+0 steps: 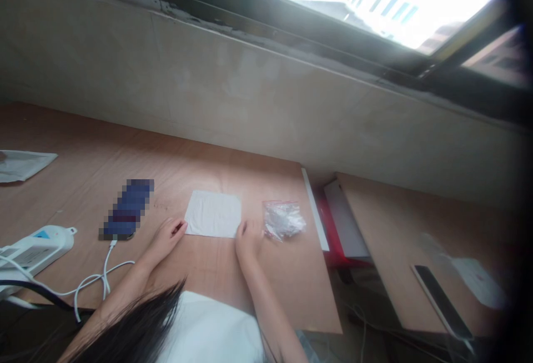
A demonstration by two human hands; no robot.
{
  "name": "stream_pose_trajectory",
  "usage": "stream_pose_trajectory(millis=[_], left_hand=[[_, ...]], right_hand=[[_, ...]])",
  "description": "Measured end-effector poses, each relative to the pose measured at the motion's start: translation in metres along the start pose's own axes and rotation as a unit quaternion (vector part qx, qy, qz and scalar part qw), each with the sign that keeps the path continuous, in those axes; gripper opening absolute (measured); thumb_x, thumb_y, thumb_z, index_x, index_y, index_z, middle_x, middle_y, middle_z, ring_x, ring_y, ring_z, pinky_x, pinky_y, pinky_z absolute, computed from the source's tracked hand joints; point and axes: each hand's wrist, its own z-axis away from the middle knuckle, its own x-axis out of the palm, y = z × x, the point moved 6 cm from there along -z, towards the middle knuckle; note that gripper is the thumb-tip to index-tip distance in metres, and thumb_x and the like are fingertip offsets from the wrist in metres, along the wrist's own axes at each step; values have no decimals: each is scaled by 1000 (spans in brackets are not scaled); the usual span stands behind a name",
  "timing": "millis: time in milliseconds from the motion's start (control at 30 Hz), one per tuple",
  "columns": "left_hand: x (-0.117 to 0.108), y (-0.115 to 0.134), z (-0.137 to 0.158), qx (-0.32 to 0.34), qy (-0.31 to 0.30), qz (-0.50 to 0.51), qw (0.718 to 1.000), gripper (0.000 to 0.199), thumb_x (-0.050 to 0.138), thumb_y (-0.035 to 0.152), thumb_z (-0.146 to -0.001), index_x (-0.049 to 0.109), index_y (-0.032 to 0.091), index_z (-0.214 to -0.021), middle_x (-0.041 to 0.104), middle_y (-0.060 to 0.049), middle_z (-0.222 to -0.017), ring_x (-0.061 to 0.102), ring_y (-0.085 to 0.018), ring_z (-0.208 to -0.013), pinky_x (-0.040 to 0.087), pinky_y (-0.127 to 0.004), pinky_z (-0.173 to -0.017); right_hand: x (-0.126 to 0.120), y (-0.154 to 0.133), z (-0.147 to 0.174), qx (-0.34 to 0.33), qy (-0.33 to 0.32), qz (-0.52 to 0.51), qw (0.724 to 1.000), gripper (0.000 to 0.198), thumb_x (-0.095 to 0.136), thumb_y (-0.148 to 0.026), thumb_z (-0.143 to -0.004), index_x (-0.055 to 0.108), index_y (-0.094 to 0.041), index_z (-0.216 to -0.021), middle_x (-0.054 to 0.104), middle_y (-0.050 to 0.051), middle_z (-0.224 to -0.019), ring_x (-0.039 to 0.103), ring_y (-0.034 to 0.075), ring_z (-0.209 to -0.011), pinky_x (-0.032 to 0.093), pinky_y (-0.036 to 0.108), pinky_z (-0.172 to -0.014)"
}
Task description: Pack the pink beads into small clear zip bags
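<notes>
A thin, creased white sheet (214, 214), squarish and either cloth or tissue, lies flat on the wooden table (208, 274). My left hand (170, 235) rests at its lower left corner, fingers curled and fingertips closed against the edge. At the right edge, my right hand (249, 241) is also curled, its thumb side touching the sheet. The undersides of the fingers on both hands are hidden. Just right of my right hand lies a clear zip bag (284, 221) with a red seal line and crinkled, shiny contents.
To the left are a phone (128, 209) on a white charging cable (105, 271), a white power strip (39, 252) and a pale packet (25, 166). Past a gap on the right, a second table (383, 230) bears a dark flat device (442, 302). A wall and window stand behind.
</notes>
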Motion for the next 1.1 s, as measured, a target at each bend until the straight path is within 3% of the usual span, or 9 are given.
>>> stream_pose_trajectory(millis=[400,1100], left_hand=[[-1,3,0,-21,-12,-3,1000,23,38,35,-80,54,19,-80,56,-5,-84,50,-18,-78,41,-30,-74],[-2,3,-2,-10,-1,-14,1000,24,38,36,-79,55,19,-74,58,-4,-79,52,-18,-74,41,-28,-67]], right_hand=[[-4,-1,-2,6,-2,-19,1000,25,32,-21,-81,51,-16,-65,52,7,-69,45,19,-70,28,31,-67],[-6,-1,-3,10,-9,-28,1000,24,32,-21,-80,50,-16,-64,52,6,-68,44,19,-69,27,30,-64]])
